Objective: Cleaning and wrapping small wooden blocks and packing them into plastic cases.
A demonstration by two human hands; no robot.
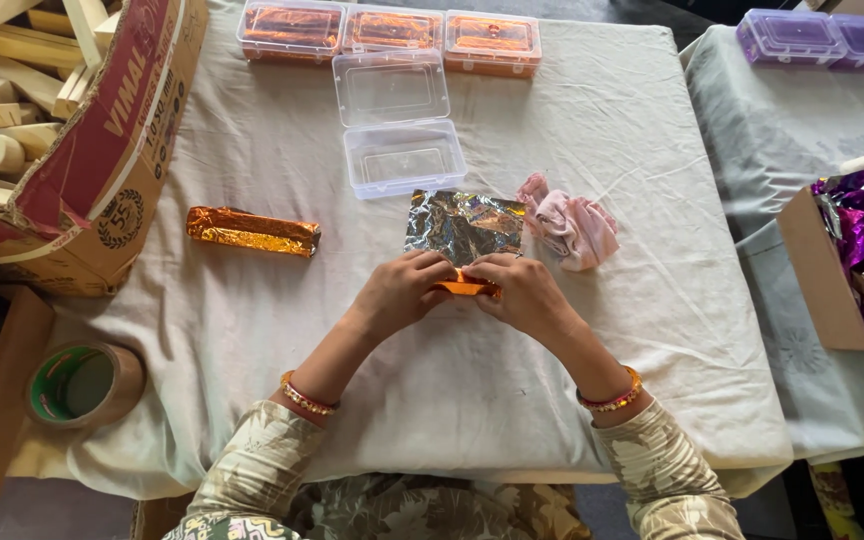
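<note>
Left hand (402, 287) and right hand (522, 290) both pinch the orange-backed foil sheet (464, 225) at its near edge, apparently folding it over a hidden block.

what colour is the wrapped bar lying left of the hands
Shiny orange-gold foil covers the wrapped bar, seen best in the head view.

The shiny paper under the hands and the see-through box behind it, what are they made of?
The shiny sheet looks like thin metallic foil: silver and crinkled on top, orange where both hands fold its near edge. The open box looks like clear hard plastic: the cloth shows through it, and its edges glint.
</note>
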